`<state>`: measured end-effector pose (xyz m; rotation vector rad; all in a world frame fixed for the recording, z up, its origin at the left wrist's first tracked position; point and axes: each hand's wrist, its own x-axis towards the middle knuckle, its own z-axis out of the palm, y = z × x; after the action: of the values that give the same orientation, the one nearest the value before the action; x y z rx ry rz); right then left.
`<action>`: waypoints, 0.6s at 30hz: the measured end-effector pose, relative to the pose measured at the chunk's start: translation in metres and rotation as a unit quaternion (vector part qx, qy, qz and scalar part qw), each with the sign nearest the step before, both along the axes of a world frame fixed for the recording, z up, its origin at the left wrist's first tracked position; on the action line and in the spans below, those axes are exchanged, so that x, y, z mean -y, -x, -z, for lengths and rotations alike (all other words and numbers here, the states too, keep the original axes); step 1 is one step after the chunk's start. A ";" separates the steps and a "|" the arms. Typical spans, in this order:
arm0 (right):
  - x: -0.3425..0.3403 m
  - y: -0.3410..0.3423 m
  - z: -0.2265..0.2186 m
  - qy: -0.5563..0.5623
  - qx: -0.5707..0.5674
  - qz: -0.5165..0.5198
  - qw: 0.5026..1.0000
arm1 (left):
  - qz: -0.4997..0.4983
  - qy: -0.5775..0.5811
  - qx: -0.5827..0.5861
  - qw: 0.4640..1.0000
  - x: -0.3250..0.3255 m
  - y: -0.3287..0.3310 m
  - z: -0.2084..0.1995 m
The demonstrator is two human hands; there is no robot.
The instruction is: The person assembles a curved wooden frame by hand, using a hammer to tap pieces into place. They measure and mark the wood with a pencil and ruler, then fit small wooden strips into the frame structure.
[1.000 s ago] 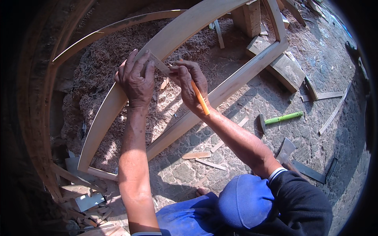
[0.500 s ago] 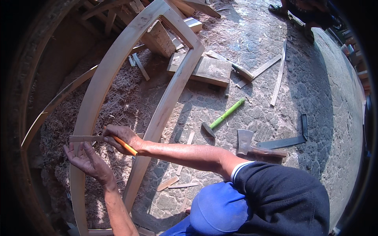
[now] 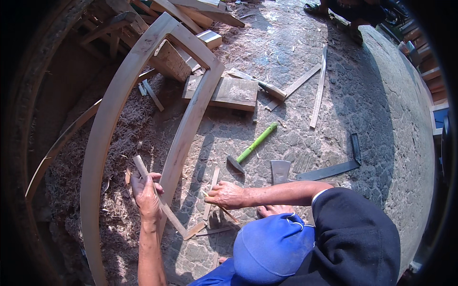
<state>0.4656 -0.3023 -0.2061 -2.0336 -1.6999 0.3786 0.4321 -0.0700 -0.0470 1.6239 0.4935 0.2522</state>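
A stone floor (image 3: 296,114) strewn with wood shavings (image 3: 129,138) carries a curved wooden frame (image 3: 102,133). The left hand (image 3: 145,195) is closed around a thin wooden strip (image 3: 155,193) beside the frame. The right hand (image 3: 228,195) grips a pencil (image 3: 220,206), near a green-handled hammer (image 3: 252,148).

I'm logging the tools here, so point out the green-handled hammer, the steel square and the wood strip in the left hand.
green-handled hammer (image 3: 255,144), head view, mid handle
steel square (image 3: 329,170), head view, long blade
wood strip (image 3: 141,168), head view, upper end above the left hand (image 3: 147,196)
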 end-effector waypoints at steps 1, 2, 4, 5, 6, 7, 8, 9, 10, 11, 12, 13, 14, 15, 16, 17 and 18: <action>0.020 -0.001 0.008 -0.036 0.019 -0.001 0.999 | 0.011 0.007 -0.041 0.999 0.008 -0.014 0.008; 0.039 -0.006 0.013 -0.002 0.030 -0.024 0.999 | 0.021 0.045 -0.063 0.997 0.017 -0.029 0.017; 0.067 -0.035 0.017 -0.020 0.020 0.016 0.999 | 0.104 0.065 -0.086 0.989 0.032 -0.056 0.031; 0.080 -0.057 0.017 -0.084 0.018 0.091 0.992 | 0.121 0.084 -0.079 0.986 0.042 -0.069 0.038; 0.094 -0.084 0.017 -0.088 0.012 0.169 0.982 | 0.150 0.074 -0.080 0.983 0.051 -0.083 0.044; 0.111 -0.113 0.016 -0.114 0.034 0.252 0.960 | 0.159 0.102 -0.075 0.979 0.061 -0.096 0.050; 0.127 -0.145 0.015 -0.138 0.073 0.322 0.934 | 0.154 0.135 -0.083 0.975 0.071 -0.109 0.055; 0.144 -0.175 0.015 -0.124 0.140 0.381 0.906 | 0.143 0.148 -0.111 0.972 0.082 -0.121 0.060; 0.157 -0.203 0.016 -0.097 0.135 0.444 0.881 | 0.149 0.169 -0.114 0.968 0.092 -0.133 0.065; 0.170 -0.227 0.019 -0.058 0.142 0.480 0.864 | 0.144 0.172 -0.119 0.967 0.102 -0.144 0.072; 0.183 -0.248 0.022 -0.004 0.148 0.519 0.842 | 0.145 0.182 -0.116 0.966 0.111 -0.155 0.079; 0.194 -0.265 0.026 0.021 0.123 0.513 0.849 | 0.141 0.177 -0.121 0.967 0.120 -0.166 0.087; 0.205 -0.276 0.029 0.090 0.076 0.524 0.843 | 0.142 0.193 -0.106 0.965 0.128 -0.174 0.095; 0.215 -0.285 0.033 0.132 0.039 0.515 0.846 | 0.136 0.208 -0.097 0.964 0.136 -0.180 0.104; 0.220 -0.289 0.037 0.141 0.073 0.498 0.853 | 0.117 0.220 -0.108 0.962 0.141 -0.185 0.113; 0.224 -0.294 0.039 0.129 0.095 0.478 0.863 | 0.122 0.232 -0.119 0.958 0.145 -0.187 0.119; 0.227 -0.297 0.040 0.133 0.110 0.462 0.870 | 0.127 0.233 -0.095 0.959 0.148 -0.189 0.125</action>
<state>0.7626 -0.5289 -0.2463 -2.8850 -0.6014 0.0419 0.6207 -0.2181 -0.1720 1.2339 0.4447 -0.2045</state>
